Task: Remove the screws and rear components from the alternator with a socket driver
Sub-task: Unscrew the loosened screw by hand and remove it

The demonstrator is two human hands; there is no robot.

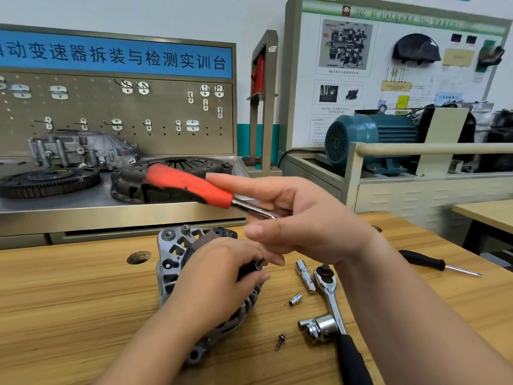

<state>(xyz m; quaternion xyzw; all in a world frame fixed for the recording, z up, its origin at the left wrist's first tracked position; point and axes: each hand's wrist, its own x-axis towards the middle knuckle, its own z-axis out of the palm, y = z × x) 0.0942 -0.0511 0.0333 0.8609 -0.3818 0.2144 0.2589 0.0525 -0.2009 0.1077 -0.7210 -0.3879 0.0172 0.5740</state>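
Alternator [169,262] is lying near the middle of the wooden bench [69,315], and the left hand [219,276] is resting over its rear. That hand's fingers are curling round a small dark socket [259,264] with a bright rim, holding it just above the housing. The right hand [305,226] is hovering right of and above it. Its index finger and thumb are lying straight, while the lower fingers seem to be trapping the shaft of the driver [188,186], whose handle is pointing far-left.

Risk, as I judge it: the driver is sitting loosely, so it may be slipping or swinging as shaft and socket are brought together. A dropped socket could be falling into the housing's vent slots. The loose screw [280,341] near the front edge could be rolling away if knocked.

The housing is looking like dull grey cast metal, ribbed and slotted. The driver's handle is appearing red, matte and rubbery, its shaft slim and polished. To the right, a chromed ratchet [330,298] with a black grip is lying among shiny sockets.
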